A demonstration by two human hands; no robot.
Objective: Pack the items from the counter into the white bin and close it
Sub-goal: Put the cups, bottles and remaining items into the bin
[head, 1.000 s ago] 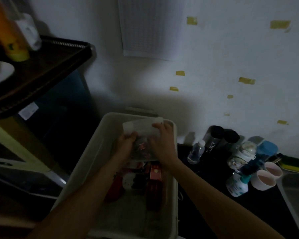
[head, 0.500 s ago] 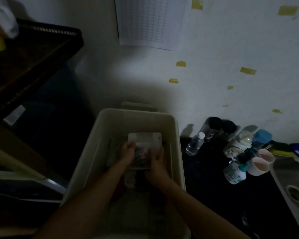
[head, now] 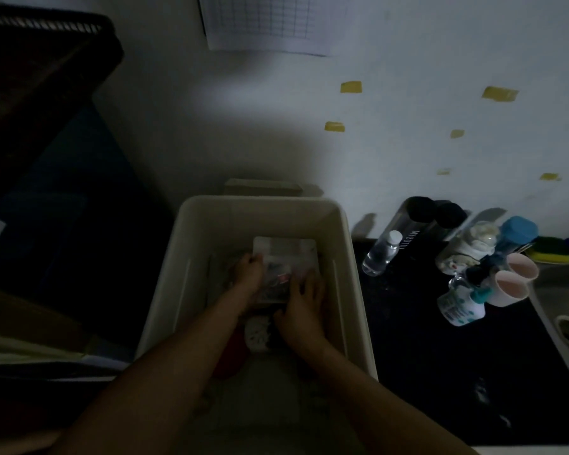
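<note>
Pouch (head: 284,254) atop small items (head: 258,333) inside open white bin (head: 260,210)

A dim home kitchen; sink (head: 548,311), sponge (head: 551,248), cups (head: 510,288), bottles (head: 381,254) on counter (head: 440,372).

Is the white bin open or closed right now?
Open. The white bin has no lid on; left hand and right hand reach inside, on a clear packet.

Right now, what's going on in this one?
A person has both hands down inside the white bin. The left hand holds the edge of a clear packet while the right hand presses on it, at the bin's far end over other packed things. The bin has no lid on. A small water bottle and two pink cups stand on the dark counter, not yet packed.
</note>
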